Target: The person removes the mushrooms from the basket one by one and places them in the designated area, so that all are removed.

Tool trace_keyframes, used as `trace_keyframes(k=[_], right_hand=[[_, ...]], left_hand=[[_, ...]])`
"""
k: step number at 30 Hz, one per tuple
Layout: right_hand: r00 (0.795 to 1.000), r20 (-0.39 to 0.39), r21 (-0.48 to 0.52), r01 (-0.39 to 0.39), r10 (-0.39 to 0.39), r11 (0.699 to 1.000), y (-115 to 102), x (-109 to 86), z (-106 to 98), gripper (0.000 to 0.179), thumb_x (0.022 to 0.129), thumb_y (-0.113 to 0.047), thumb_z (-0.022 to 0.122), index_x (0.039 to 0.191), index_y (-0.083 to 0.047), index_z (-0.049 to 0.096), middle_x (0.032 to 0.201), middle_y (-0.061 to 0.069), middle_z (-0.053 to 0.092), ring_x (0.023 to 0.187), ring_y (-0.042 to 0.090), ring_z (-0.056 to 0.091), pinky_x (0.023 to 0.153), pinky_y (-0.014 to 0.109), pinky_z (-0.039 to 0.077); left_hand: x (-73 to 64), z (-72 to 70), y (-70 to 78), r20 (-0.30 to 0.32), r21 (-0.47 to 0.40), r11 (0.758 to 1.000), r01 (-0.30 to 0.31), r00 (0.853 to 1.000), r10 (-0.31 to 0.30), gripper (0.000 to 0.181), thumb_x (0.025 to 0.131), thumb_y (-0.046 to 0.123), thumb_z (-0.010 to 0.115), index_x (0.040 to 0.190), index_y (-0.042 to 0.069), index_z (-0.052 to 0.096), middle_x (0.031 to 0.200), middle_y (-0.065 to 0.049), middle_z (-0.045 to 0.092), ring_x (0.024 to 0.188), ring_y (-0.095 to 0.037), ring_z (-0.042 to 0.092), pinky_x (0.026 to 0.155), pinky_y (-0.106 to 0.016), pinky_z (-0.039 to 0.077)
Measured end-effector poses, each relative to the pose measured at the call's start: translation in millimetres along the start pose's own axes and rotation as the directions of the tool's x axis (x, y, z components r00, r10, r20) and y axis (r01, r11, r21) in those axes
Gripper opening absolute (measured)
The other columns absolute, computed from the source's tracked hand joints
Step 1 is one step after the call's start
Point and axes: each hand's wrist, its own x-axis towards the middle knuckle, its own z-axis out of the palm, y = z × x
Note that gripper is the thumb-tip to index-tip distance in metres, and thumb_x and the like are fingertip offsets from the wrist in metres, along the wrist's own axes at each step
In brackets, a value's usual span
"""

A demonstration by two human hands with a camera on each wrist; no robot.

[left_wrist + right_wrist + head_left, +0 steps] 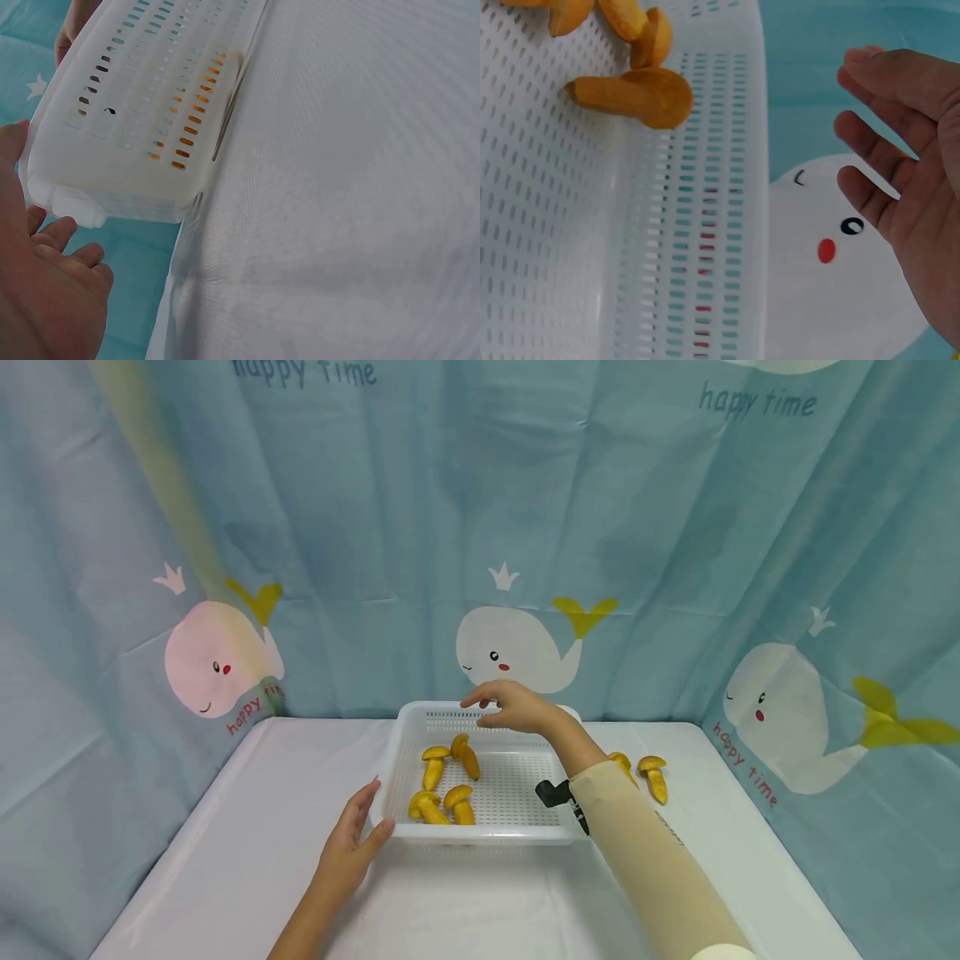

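Note:
A white perforated plastic basket (pixel 487 835) sits on the table with several yellow-brown mushrooms (pixel 435 767) in its left half. At its near left corner my left hand (pixel 347 847) holds the rim, thumb on the front edge and fingers along the left side. In the left wrist view the basket wall (pixel 112 165) shows mushroom colour through its slots. My right hand (pixel 517 706) hangs over the basket's back rim, fingers loosely bent and nothing between them. The right wrist view shows that hand (pixel 907 142) apart from the rim, with a mushroom (pixel 641 97) against the inner wall.
Two more mushrooms lie on the white table (pixel 720 843) right of the basket; one (pixel 653 777) shows whole, the other (pixel 622 765) is partly behind my right forearm. A blue curtain (pixel 420 527) with whale prints stands behind the table and along both sides.

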Motion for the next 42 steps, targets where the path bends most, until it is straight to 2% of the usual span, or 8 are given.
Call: trace_keyframes(k=[7, 14, 21, 25, 28, 32, 38, 42], right_hand=[[0.999, 0.009, 0.007, -0.043, 0.042, 0.999, 8, 16.3, 15, 0.036, 0.097, -0.014, 0.072, 0.132, -0.021, 0.069, 0.134, -0.004, 0.065, 0.115, 0.024, 0.06, 0.089, 0.033, 0.057], [0.993, 0.04, 0.063, -0.11, 0.108, 0.992, 16, 26.2, 28, 0.033, 0.098, -0.012, 0.07, 0.13, -0.016, 0.071, 0.128, 0.006, 0.067, 0.1, 0.022, 0.06, 0.081, 0.031, 0.058], [0.983, 0.075, 0.106, -0.174, 0.166, 0.979, 24, 33.6, 45, 0.033, 0.097, -0.011, 0.07, 0.129, -0.017, 0.072, 0.13, 0.001, 0.067, 0.099, 0.02, 0.064, 0.084, 0.031, 0.06], [0.978, 0.108, 0.144, -0.193, 0.178, 0.971, 25, 37.2, 50, 0.033, 0.097, -0.007, 0.069, 0.13, -0.013, 0.071, 0.133, 0.004, 0.066, 0.098, 0.032, 0.067, 0.085, 0.038, 0.061], [0.975, 0.126, 0.15, -0.2, 0.182, 0.968, 26, 39.4, 52, 0.033, 0.097, -0.006, 0.069, 0.13, -0.012, 0.071, 0.134, 0.005, 0.065, 0.095, 0.038, 0.068, 0.082, 0.038, 0.062], [0.97, 0.132, 0.112, -0.218, 0.203, 0.97, 31, 40.7, 57, 0.033, 0.097, -0.009, 0.07, 0.129, -0.016, 0.072, 0.136, 0.002, 0.065, 0.092, 0.031, 0.069, 0.078, 0.032, 0.061], [0.964, 0.164, 0.097, -0.227, 0.21, 0.969, 36, 39.7, 63, 0.033, 0.097, -0.008, 0.07, 0.13, -0.014, 0.072, 0.131, 0.001, 0.067, 0.081, 0.022, 0.065, 0.083, 0.044, 0.062], [0.959, 0.176, 0.074, -0.236, 0.22, 0.969, 37, 39.8, 65, 0.035, 0.097, -0.008, 0.07, 0.131, -0.015, 0.071, 0.131, 0.001, 0.067, 0.079, 0.019, 0.063, 0.08, 0.043, 0.062]], left_hand=[[-0.5, 0.9, 1.2, -0.002, -0.025, 1.0, 0.0, 1.0, 0.0, 0.067, 0.101, 0.035, 0.067, 0.158, 0.022, 0.034, 0.169, -0.003, 0.027, 0.156, -0.034, 0.021, 0.12, -0.059, 0.023], [-0.8, 0.7, 1.3, 0.003, -0.03, 1.0, 0.0, 1.0, 0.0, 0.067, 0.101, 0.033, 0.067, 0.158, 0.022, 0.033, 0.169, -0.004, 0.027, 0.156, -0.035, 0.02, 0.12, -0.058, 0.023], [-1.3, 0.1, 2.6, -0.004, -0.016, 1.0, 0.015, 1.0, -0.015, 0.067, 0.101, 0.036, 0.067, 0.157, 0.024, 0.034, 0.169, -0.003, 0.027, 0.156, -0.035, 0.02, 0.119, -0.061, 0.024], [-0.9, 0.6, 2.8, -0.002, -0.024, 1.0, 0.017, 1.0, -0.017, 0.066, 0.101, 0.034, 0.067, 0.157, 0.024, 0.034, 0.169, -0.003, 0.027, 0.156, -0.035, 0.02, 0.12, -0.062, 0.023], [-0.6, 1.3, 2.1, -0.002, -0.028, 0.999, 0.019, 1.0, -0.019, 0.066, 0.101, 0.034, 0.067, 0.157, 0.023, 0.034, 0.169, -0.003, 0.026, 0.156, -0.035, 0.02, 0.12, -0.062, 0.023], [-0.8, 1.7, 1.5, -0.001, -0.026, 1.0, 0.011, 1.0, -0.011, 0.067, 0.101, 0.034, 0.067, 0.157, 0.023, 0.034, 0.169, -0.003, 0.027, 0.156, -0.036, 0.02, 0.12, -0.062, 0.023], [-1.2, 0.4, -1.5, 0.01, -0.02, 1.0, -0.006, 1.0, 0.006, 0.066, 0.102, 0.032, 0.065, 0.158, 0.024, 0.032, 0.169, 0.0, 0.026, 0.157, -0.031, 0.021, 0.121, -0.055, 0.022], [-1.1, 0.3, -2.9, 0.009, -0.013, 1.0, -0.012, 1.0, 0.012, 0.065, 0.102, 0.032, 0.065, 0.158, 0.025, 0.032, 0.169, -0.001, 0.026, 0.157, -0.031, 0.021, 0.122, -0.054, 0.022]])
